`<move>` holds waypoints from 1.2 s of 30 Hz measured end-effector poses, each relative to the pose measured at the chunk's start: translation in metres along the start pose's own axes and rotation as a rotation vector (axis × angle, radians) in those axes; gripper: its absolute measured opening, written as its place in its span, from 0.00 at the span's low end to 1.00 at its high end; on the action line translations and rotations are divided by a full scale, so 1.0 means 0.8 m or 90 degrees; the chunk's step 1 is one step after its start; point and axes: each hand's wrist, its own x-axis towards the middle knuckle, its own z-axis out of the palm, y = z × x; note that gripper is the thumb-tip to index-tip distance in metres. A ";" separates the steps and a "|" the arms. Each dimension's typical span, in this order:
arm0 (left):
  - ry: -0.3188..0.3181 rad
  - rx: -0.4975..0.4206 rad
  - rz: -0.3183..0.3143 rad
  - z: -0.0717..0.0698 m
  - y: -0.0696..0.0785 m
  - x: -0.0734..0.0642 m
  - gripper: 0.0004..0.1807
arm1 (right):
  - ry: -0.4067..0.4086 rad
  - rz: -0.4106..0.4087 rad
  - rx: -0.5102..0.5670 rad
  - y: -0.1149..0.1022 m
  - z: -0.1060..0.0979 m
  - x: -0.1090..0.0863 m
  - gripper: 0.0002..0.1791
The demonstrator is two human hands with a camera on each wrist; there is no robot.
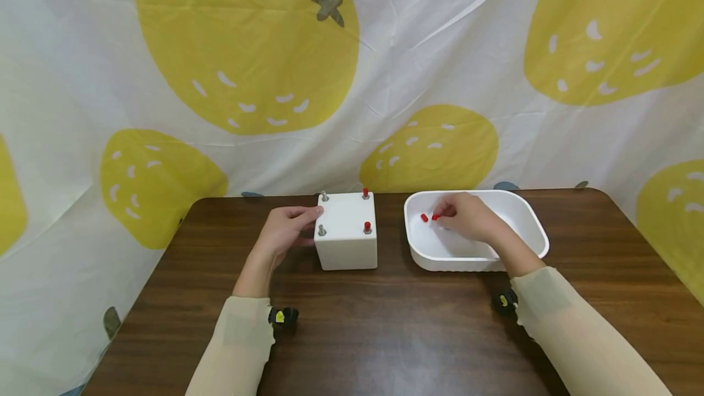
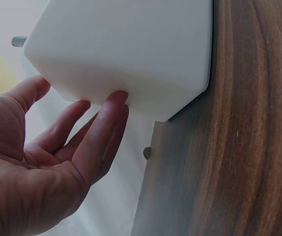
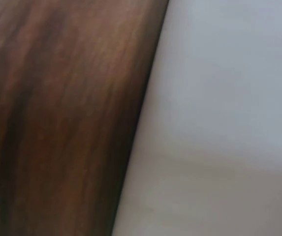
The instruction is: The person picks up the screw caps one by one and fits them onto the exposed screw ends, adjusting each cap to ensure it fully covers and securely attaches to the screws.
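Note:
A white box (image 1: pixel 346 254) stands on the table with metal bolts rising from its top corners. Both left-hand bolts, such as the front bolt (image 1: pixel 322 230), show bare thread. Red caps cover the right-hand pair, at the back a cap (image 1: pixel 365 192) and at the front another cap (image 1: pixel 367 225). My left hand (image 1: pixel 282 229) touches the box's left side, fingers (image 2: pixel 112 105) loosely extended and thumb by the top edge. Inside the white tray (image 1: pixel 478 263), my right hand (image 1: pixel 467 217) pinches a small red cap (image 1: pixel 436 217). Another red cap (image 1: pixel 424 217) lies beside it. The right wrist view shows no hand.
The brown wooden table (image 1: pixel 385 322) carries the box and, to its right, the tray, with a strip of tabletop between them. A white cloth (image 1: pixel 429 47) with yellow fruit prints hangs behind the table.

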 end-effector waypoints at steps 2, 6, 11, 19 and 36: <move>0.001 0.001 0.000 0.000 0.000 0.000 0.25 | 0.008 -0.002 0.027 -0.002 -0.001 0.000 0.04; 0.000 0.005 0.000 -0.001 -0.001 0.000 0.25 | 0.029 -0.011 0.079 -0.008 -0.003 0.000 0.05; -0.003 0.008 0.006 -0.002 -0.002 0.001 0.26 | 0.056 -0.024 0.148 -0.020 -0.004 0.000 0.07; -0.003 0.008 0.007 -0.002 -0.002 0.000 0.24 | 0.084 -0.042 0.242 -0.040 -0.004 0.001 0.09; -0.002 0.005 0.003 0.000 -0.001 0.001 0.25 | 0.074 -0.095 0.343 -0.071 0.005 0.007 0.13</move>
